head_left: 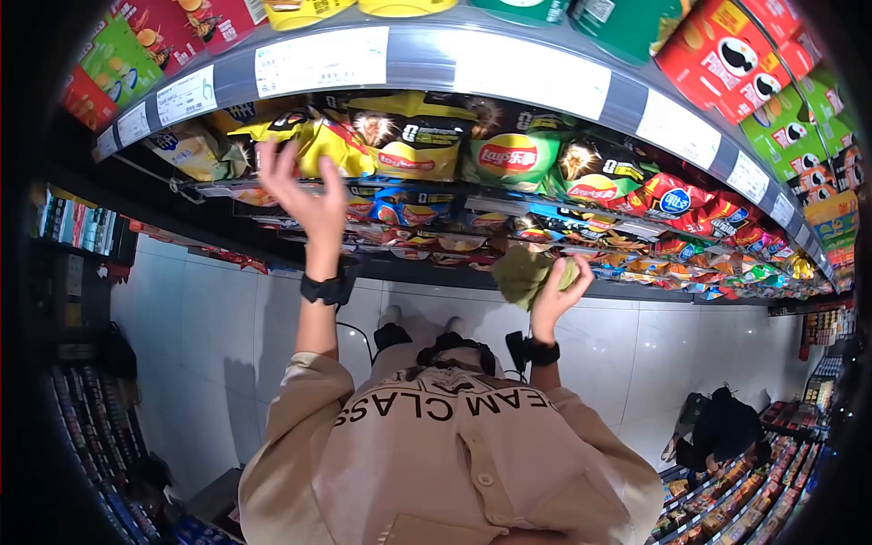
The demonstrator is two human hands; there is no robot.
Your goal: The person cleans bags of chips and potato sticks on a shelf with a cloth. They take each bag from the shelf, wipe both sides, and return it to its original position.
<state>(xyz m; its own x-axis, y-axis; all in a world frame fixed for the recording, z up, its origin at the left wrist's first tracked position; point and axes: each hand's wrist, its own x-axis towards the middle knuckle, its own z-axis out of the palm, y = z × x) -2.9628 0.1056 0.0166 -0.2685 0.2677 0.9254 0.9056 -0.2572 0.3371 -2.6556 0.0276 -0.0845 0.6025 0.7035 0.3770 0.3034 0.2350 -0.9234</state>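
My left hand [304, 191] is raised at the shelf, fingers spread, in front of a yellow chip bag [331, 148] that leans out of the row; whether the fingertips touch it is unclear. Beside that bag stand a black-and-yellow Lay's bag [413, 136] and a green Lay's bag [513, 154]. My right hand [556, 295] is lower and to the right, below the shelf edge, with its fingers round a crumpled olive-green cloth [525, 275].
A shelf rail with white price labels [531, 75] curves above the bags. Lower shelves hold more snack bags [672, 243]. Red Pringles boxes [727, 59] stand at upper right. A person in dark clothes [724, 427] is low at the right, beside other shelves.
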